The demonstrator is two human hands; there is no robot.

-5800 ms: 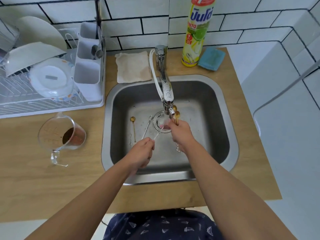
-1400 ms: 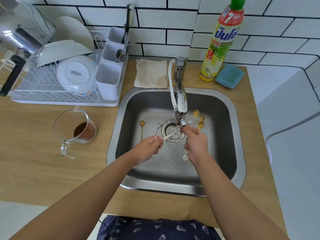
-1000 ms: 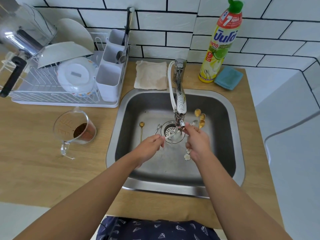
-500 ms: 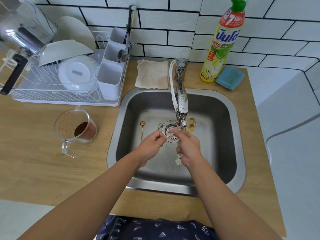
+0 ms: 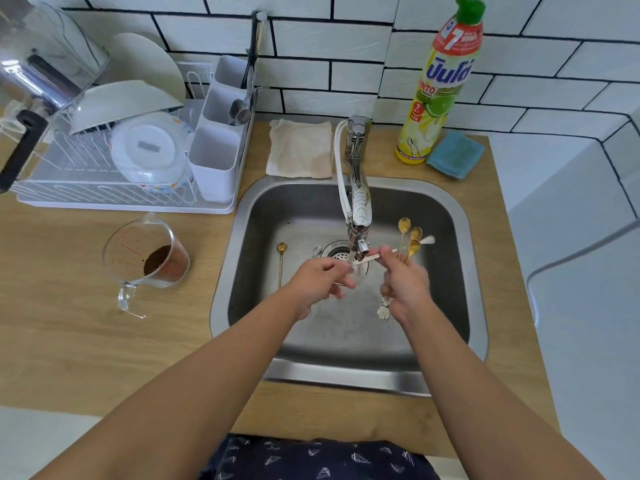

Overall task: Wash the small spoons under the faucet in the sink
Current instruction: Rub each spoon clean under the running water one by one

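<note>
My right hand is closed on a bunch of small gold spoons, bowls up and fanned out right of the faucet. Their flower-shaped ends hang below my palm. Its fingertips also pinch a white spoon, whose handle crosses the thin water stream. My left hand is beside that handle's end, with blurred, curled fingers; whether it grips anything is unclear. A gold spoon and a silver spoon lie on the floor of the sink near the drain.
A white dish rack with bowls and a cutlery holder stands at the back left. A glass measuring cup with brown powder sits left of the sink. Behind the sink are a beige cloth, a detergent bottle and a blue sponge.
My right hand has shifted right and the gold spoon bowls have come back into view, fanned out. The white spoon, held earlier by my left hand, now points right from my right fingertips.
</note>
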